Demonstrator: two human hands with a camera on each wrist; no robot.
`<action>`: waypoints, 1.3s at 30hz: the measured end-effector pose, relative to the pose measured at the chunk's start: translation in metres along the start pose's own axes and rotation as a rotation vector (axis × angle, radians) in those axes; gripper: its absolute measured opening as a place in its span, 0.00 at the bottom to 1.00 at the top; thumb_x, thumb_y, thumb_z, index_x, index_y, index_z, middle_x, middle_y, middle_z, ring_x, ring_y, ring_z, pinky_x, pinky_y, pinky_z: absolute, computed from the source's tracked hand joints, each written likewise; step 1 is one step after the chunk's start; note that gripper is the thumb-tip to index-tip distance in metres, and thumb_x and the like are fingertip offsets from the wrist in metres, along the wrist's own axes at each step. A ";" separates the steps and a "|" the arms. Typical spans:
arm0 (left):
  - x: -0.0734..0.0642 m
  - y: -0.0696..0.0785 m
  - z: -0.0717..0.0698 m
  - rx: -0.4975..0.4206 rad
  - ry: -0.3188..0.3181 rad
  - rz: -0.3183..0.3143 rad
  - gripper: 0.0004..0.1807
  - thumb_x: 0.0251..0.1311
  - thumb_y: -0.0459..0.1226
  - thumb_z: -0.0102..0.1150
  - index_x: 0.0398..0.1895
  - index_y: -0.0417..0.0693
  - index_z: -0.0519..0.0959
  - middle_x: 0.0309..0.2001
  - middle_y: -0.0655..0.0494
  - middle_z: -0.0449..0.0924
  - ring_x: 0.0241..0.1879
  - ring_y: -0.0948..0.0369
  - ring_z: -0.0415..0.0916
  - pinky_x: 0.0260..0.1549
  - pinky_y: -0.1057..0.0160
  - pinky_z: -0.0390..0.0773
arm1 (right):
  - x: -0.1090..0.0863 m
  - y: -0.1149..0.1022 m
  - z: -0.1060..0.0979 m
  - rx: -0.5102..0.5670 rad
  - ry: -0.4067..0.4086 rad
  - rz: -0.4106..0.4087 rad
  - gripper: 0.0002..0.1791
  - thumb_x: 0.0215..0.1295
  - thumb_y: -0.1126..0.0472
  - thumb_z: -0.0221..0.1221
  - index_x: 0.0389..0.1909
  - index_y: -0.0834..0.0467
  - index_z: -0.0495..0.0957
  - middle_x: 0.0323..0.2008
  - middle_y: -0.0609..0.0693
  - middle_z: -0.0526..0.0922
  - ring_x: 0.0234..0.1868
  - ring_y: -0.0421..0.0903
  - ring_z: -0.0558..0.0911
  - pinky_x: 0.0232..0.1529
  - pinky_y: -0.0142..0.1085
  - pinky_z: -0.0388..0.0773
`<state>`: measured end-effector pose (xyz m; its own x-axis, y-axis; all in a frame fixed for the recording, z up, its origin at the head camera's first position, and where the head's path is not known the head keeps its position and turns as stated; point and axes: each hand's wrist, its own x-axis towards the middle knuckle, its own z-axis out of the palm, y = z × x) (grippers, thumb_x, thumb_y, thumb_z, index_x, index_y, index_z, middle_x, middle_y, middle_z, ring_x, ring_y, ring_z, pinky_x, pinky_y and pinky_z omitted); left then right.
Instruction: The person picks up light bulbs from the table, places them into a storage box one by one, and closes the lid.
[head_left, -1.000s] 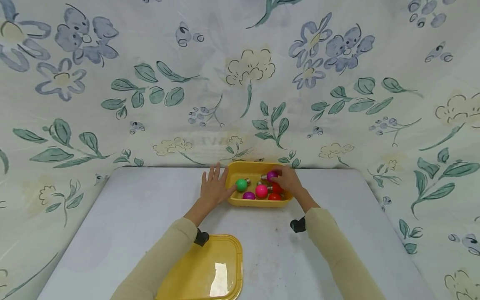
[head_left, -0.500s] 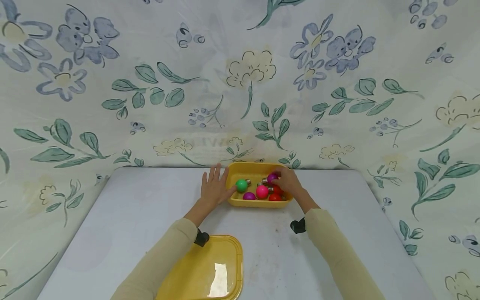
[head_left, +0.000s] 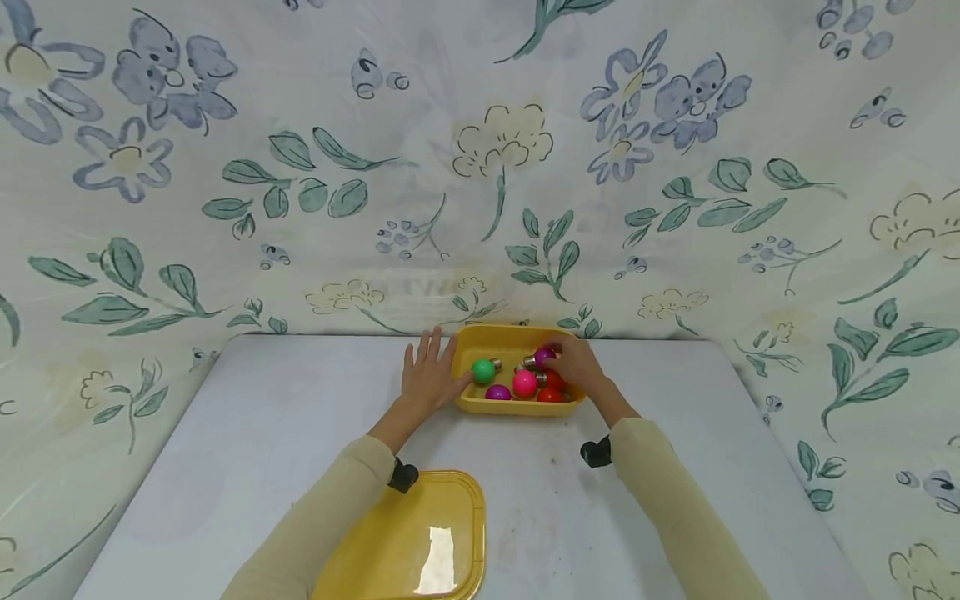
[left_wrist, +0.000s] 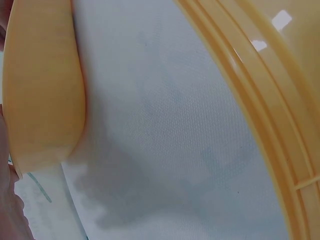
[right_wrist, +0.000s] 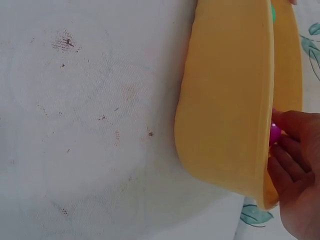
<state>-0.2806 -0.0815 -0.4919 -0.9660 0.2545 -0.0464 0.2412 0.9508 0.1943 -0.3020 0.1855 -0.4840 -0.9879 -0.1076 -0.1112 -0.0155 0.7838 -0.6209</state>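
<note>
A yellow plastic bin (head_left: 517,407) stands near the table's far edge, holding several small coloured light bulbs. My right hand (head_left: 581,367) reaches over its right side and pinches a purple bulb (head_left: 544,357) between thumb and fingers, metal base pointing left. In the right wrist view, the bin's wall hides most of that purple bulb (right_wrist: 275,133). My left hand (head_left: 429,382) rests at the bin's left rim with fingers spread, thumb reaching over near a green bulb (head_left: 483,371). Also inside lie a pink bulb (head_left: 524,383), a second purple one (head_left: 498,392) and red bulbs (head_left: 550,395).
A shallow yellow tray (head_left: 408,533) lies at the table's front left, partly under my left sleeve (head_left: 322,517). The white table (head_left: 540,500) has small dark specks. Behind its far edge hangs a floral cloth (head_left: 420,200).
Early on, the pinched purple bulb tilts slightly, its metal base dipping a little. Over the last half second it hardly moves. My left hand keeps its place.
</note>
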 end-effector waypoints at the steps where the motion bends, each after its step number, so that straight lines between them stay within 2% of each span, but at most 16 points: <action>1: 0.000 0.000 0.000 -0.002 0.004 0.002 0.44 0.70 0.61 0.44 0.79 0.44 0.51 0.79 0.38 0.39 0.77 0.43 0.33 0.71 0.39 0.38 | 0.000 0.000 0.000 -0.001 0.002 -0.003 0.19 0.68 0.65 0.62 0.59 0.62 0.78 0.57 0.60 0.78 0.60 0.58 0.75 0.59 0.47 0.75; 13: 0.003 -0.005 0.001 0.015 0.012 0.019 0.45 0.69 0.62 0.44 0.79 0.45 0.51 0.79 0.38 0.39 0.77 0.43 0.34 0.71 0.39 0.38 | -0.003 0.001 -0.004 -0.015 0.027 -0.044 0.20 0.69 0.66 0.61 0.60 0.65 0.77 0.57 0.62 0.79 0.60 0.59 0.77 0.59 0.46 0.75; 16: 0.003 -0.006 0.001 -0.003 0.012 0.010 0.45 0.69 0.62 0.44 0.80 0.46 0.51 0.79 0.39 0.40 0.77 0.42 0.35 0.71 0.38 0.37 | -0.006 0.002 -0.004 -0.004 0.041 -0.058 0.19 0.69 0.65 0.61 0.60 0.64 0.78 0.57 0.61 0.79 0.60 0.58 0.77 0.59 0.46 0.76; 22: -0.003 -0.009 0.002 -0.098 0.025 0.006 0.42 0.72 0.61 0.40 0.80 0.48 0.49 0.78 0.38 0.44 0.76 0.40 0.40 0.70 0.37 0.40 | -0.014 0.007 -0.008 0.061 0.093 -0.106 0.18 0.69 0.64 0.62 0.57 0.64 0.79 0.55 0.60 0.81 0.56 0.58 0.78 0.57 0.46 0.77; 26: -0.012 -0.010 -0.002 -0.164 0.038 0.039 0.42 0.73 0.59 0.41 0.79 0.42 0.51 0.76 0.35 0.48 0.75 0.38 0.45 0.69 0.36 0.45 | -0.020 0.009 -0.012 0.097 0.127 -0.144 0.17 0.67 0.63 0.64 0.55 0.65 0.81 0.51 0.60 0.83 0.52 0.57 0.80 0.54 0.47 0.78; 32: -0.034 -0.013 -0.011 -0.212 0.063 0.091 0.39 0.70 0.51 0.53 0.75 0.36 0.57 0.72 0.34 0.59 0.70 0.38 0.58 0.66 0.39 0.60 | -0.033 0.010 -0.017 0.140 0.109 -0.193 0.17 0.69 0.63 0.62 0.55 0.66 0.80 0.51 0.59 0.84 0.51 0.56 0.82 0.54 0.46 0.79; 35: -0.047 -0.015 -0.016 -0.239 0.072 0.091 0.39 0.69 0.50 0.55 0.75 0.38 0.58 0.70 0.35 0.63 0.67 0.38 0.63 0.62 0.39 0.66 | -0.046 0.010 -0.021 0.158 0.096 -0.196 0.17 0.69 0.63 0.62 0.55 0.66 0.79 0.50 0.59 0.84 0.51 0.56 0.83 0.52 0.44 0.80; 39: -0.069 -0.018 -0.022 -0.284 0.058 0.067 0.38 0.70 0.49 0.54 0.75 0.39 0.59 0.68 0.35 0.66 0.65 0.38 0.66 0.58 0.38 0.70 | -0.068 0.007 -0.024 0.195 0.067 -0.206 0.18 0.68 0.64 0.63 0.56 0.66 0.79 0.50 0.59 0.84 0.50 0.54 0.83 0.50 0.42 0.81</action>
<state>-0.2204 -0.1203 -0.4705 -0.9544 0.2970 0.0303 0.2769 0.8426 0.4619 -0.2389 0.2129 -0.4624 -0.9752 -0.2062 0.0802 -0.1931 0.6169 -0.7630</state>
